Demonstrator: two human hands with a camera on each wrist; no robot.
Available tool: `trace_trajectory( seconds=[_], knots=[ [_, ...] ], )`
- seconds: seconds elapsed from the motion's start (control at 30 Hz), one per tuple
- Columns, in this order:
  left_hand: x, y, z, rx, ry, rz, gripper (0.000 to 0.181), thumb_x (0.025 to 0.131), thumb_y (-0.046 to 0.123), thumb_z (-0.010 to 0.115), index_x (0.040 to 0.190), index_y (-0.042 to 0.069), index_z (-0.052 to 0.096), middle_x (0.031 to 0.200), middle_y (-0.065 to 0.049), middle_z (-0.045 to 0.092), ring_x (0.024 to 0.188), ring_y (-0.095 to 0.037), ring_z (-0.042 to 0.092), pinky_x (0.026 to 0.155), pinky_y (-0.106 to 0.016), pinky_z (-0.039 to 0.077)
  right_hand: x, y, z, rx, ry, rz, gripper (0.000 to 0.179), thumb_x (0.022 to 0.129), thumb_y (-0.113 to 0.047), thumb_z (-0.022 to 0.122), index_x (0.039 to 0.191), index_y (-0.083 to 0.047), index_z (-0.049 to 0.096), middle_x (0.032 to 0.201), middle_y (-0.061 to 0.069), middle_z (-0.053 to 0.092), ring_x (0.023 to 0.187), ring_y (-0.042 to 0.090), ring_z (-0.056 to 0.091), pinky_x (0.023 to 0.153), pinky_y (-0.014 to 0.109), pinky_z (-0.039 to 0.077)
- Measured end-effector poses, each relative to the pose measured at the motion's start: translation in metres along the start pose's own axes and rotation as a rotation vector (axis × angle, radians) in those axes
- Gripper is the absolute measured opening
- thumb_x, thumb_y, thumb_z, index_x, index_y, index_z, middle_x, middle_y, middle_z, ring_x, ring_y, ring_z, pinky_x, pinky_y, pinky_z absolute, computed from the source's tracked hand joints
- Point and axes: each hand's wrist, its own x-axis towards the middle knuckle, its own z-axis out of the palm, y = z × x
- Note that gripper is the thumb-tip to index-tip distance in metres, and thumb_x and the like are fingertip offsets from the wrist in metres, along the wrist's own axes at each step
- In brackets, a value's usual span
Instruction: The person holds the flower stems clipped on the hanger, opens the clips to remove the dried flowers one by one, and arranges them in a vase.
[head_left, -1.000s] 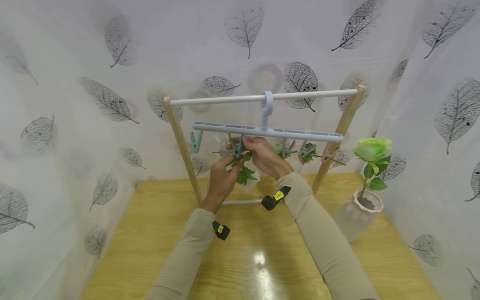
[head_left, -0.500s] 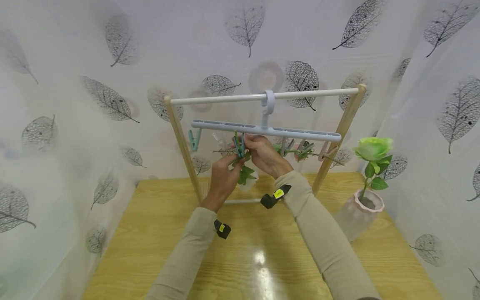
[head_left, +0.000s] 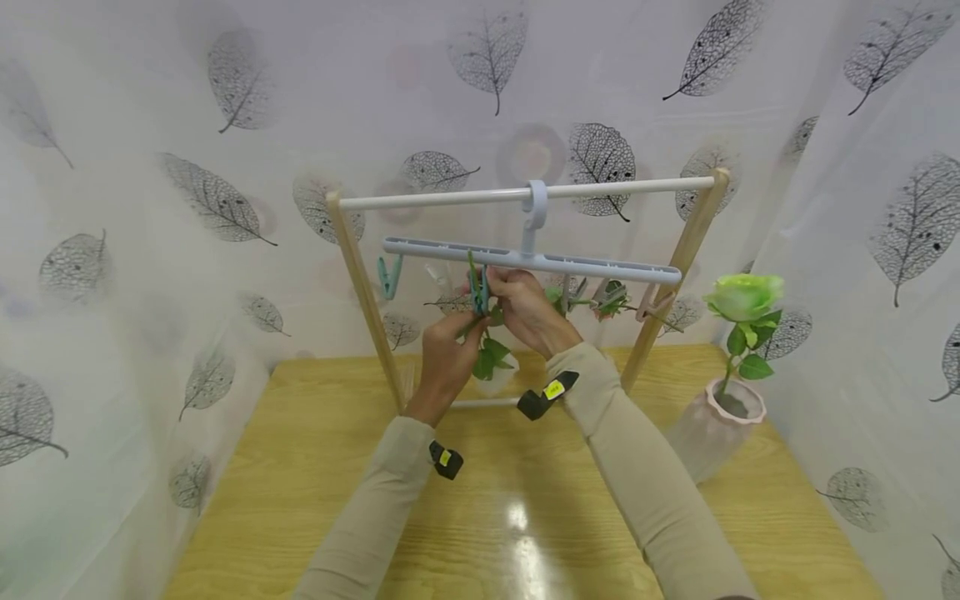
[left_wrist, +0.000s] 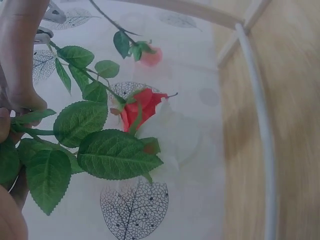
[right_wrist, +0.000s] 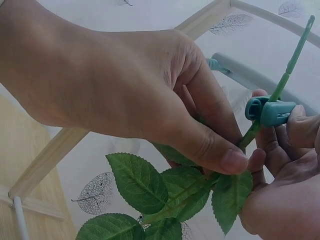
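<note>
Your left hand [head_left: 444, 357] pinches the flower stem [right_wrist: 250, 134] just below the teal clip [right_wrist: 277, 114] your right hand [head_left: 529, 307] grips; leaves [head_left: 489, 358] hang below your right hand.

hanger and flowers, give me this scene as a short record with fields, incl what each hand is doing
Left hand: pinches a leafy flower stem
Right hand: pinches a teal peg, the stem running through it
Hanger: hooked over the white bar of a wooden-legged rack
Other flowers: a red flower, a pink flower
Vase: on the table, to the right, holding a green rose
</note>
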Motion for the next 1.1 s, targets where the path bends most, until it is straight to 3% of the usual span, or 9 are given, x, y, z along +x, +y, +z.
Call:
trace_trajectory(
  seconds=[0.23, 0.47, 0.73, 1.1],
  knots=[
    [-0.002, -0.001, 0.000, -0.015, 0.005, 0.006, 0.006, 0.089, 0.002, 0.076, 0.093, -0.002, 0.077, 0.091, -0.014, 0.076, 0.082, -0.025, 0.075, 0.076, -0.032, 0.062, 0.001, 0.001, 0.001, 0.027, 0.018, -0.021, 0.031, 0.108, -0.008, 0.042, 0.093, -0.012, 0.068, 0.086, 0.004, 0.073, 0.085, 0.017, 0.059, 0.095, 0.033, 0.037],
    [-0.007, -0.004, 0.000, -0.023, 0.012, 0.018, 0.009, 0.088, 0.002, 0.077, 0.095, -0.003, 0.077, 0.093, -0.015, 0.076, 0.084, -0.027, 0.075, 0.078, -0.032, 0.062, 0.001, 0.001, 0.001, 0.017, 0.042, -0.001, 0.032, 0.108, -0.010, 0.043, 0.089, -0.013, 0.068, 0.084, 0.003, 0.073, 0.087, 0.017, 0.056, 0.090, 0.031, 0.027],
    [-0.013, -0.003, -0.005, -0.020, -0.005, 0.029, 0.008, 0.088, 0.001, 0.077, 0.094, -0.004, 0.077, 0.092, -0.016, 0.076, 0.083, -0.026, 0.075, 0.077, -0.031, 0.062, -0.002, 0.001, -0.002, -0.022, 0.045, 0.034, 0.028, 0.109, -0.016, 0.044, 0.096, -0.011, 0.069, 0.090, 0.002, 0.074, 0.084, 0.015, 0.052, 0.078, 0.031, 0.026],
    [-0.027, -0.008, -0.011, 0.022, -0.013, 0.003, 0.014, 0.086, 0.004, 0.079, 0.098, -0.004, 0.077, 0.092, -0.016, 0.076, 0.081, -0.027, 0.075, 0.075, -0.033, 0.063, -0.005, 0.003, -0.004, -0.042, 0.040, 0.077, 0.032, 0.109, -0.021, 0.043, 0.097, -0.014, 0.072, 0.097, -0.001, 0.066, 0.088, 0.015, 0.050, 0.080, 0.031, 0.026]
  ],
)
